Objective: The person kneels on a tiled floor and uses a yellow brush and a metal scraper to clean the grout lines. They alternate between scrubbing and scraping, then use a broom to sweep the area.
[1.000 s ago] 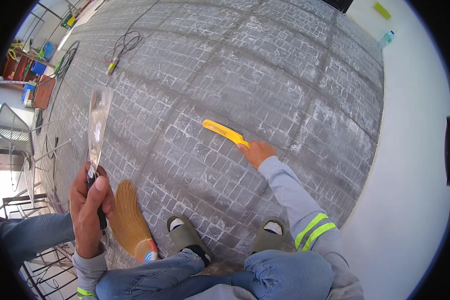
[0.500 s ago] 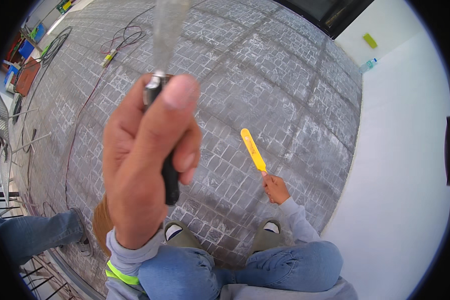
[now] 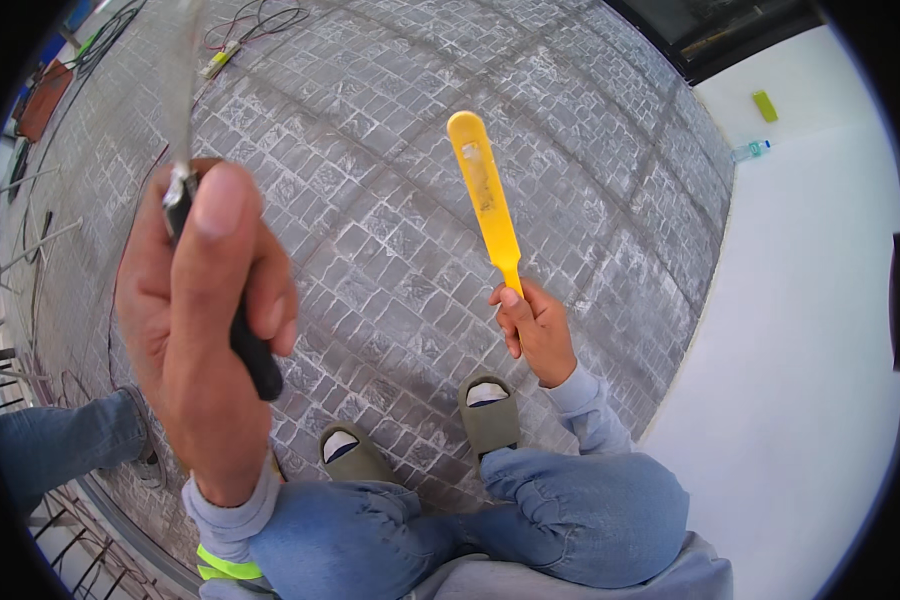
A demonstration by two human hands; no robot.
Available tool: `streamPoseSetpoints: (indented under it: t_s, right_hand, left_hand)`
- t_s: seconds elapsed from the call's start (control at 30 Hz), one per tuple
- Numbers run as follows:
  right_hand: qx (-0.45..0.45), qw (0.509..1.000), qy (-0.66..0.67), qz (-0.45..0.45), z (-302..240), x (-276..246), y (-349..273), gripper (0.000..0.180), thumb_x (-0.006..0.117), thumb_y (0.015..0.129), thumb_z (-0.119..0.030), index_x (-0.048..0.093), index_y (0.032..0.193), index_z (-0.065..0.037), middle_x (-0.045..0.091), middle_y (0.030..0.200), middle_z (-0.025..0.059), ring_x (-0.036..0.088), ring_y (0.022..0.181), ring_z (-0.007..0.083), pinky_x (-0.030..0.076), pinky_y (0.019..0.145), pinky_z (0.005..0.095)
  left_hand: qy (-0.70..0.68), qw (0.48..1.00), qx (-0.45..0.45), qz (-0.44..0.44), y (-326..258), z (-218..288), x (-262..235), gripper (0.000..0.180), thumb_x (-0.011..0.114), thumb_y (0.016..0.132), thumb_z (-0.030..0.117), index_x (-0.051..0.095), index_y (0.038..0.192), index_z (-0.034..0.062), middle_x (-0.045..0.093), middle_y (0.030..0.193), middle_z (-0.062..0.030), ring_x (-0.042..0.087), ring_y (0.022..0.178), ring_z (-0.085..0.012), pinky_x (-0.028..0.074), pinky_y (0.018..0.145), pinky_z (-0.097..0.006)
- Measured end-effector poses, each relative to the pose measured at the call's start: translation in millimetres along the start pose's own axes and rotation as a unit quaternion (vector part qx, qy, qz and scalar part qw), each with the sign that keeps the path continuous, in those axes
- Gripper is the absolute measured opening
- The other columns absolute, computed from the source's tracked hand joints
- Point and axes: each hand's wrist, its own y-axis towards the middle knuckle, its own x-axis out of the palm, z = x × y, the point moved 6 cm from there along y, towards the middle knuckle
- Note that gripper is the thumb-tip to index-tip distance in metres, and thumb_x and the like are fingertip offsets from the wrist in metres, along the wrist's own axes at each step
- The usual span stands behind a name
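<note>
My left hand (image 3: 210, 310) is raised close to me at the left, its fingers wrapped round the black handle of a metal-bladed tool (image 3: 180, 90). The blade points up and looks thin and blurred; its tip runs out of the picture, so I cannot tell its exact kind. In front of my right knee, my right hand (image 3: 540, 335) grips a flat yellow spatula (image 3: 485, 195) by its narrow lower end. The spatula's long, rounded blade stands upward, with a worn, smudged patch along its face. The two tools are well apart.
Grey stone-patterned paving (image 3: 370, 250) spreads ahead. A white wall (image 3: 790, 330) runs along the right, with a plastic bottle (image 3: 750, 150) and a yellow-green block (image 3: 764, 106) by it. Cables and a power strip (image 3: 220, 60) lie far left. Another person's leg (image 3: 70, 450) is at left.
My right hand has lifted the yellow spatula higher and closer to me. The left hand with its tool appears farther left. My right foot has shifted, and the whole view has turned a little.
</note>
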Motion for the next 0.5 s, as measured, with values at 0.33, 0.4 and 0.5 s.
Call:
streamPoseSetpoints:
  t_s: [0.33,0.4,0.5]
  right_hand:
    - [0.057,0.932,-0.358,-0.001,146.1,-136.8,-52.0,0.038,0.054,0.095,-0.039,0.058,0.09,-0.002,0.052,0.058,0.0151,0.055,0.052,0.0292,0.041,0.051,0.0388]
    - [0.072,0.91,-0.408,-0.011,161.4,-161.3,-71.9,0.037,0.052,0.095,-0.039,0.058,0.089,-0.003,0.054,0.057,0.0167,0.058,0.055,0.036,0.043,0.051,0.0421]
    - [0.097,0.882,-0.461,-0.02,167.6,-186.0,-99.7,0.037,0.052,0.095,-0.04,0.058,0.088,-0.005,0.055,0.057,0.017,0.058,0.056,0.0397,0.044,0.051,0.046]
  left_hand:
    - [0.593,0.791,-0.136,0.065,-101.3,7.9,-157.0,0.054,0.054,0.096,0.029,0.038,0.138,-0.0009,0.046,0.107,-0.0084,0.048,0.088,-0.0126,0.037,0.075,-0.025]
    - [0.593,0.78,-0.194,0.048,-109.8,16.8,-169.2,0.049,0.055,0.096,0.025,0.041,0.135,-0.0012,0.049,0.11,-0.0091,0.05,0.092,-0.0148,0.039,0.078,-0.027]
    - [0.508,0.835,-0.199,0.071,-110.8,26.3,-167.5,0.037,0.062,0.092,0.014,0.052,0.122,-0.0061,0.053,0.073,0.0004,0.042,0.059,-0.0083,0.034,0.052,-0.023]
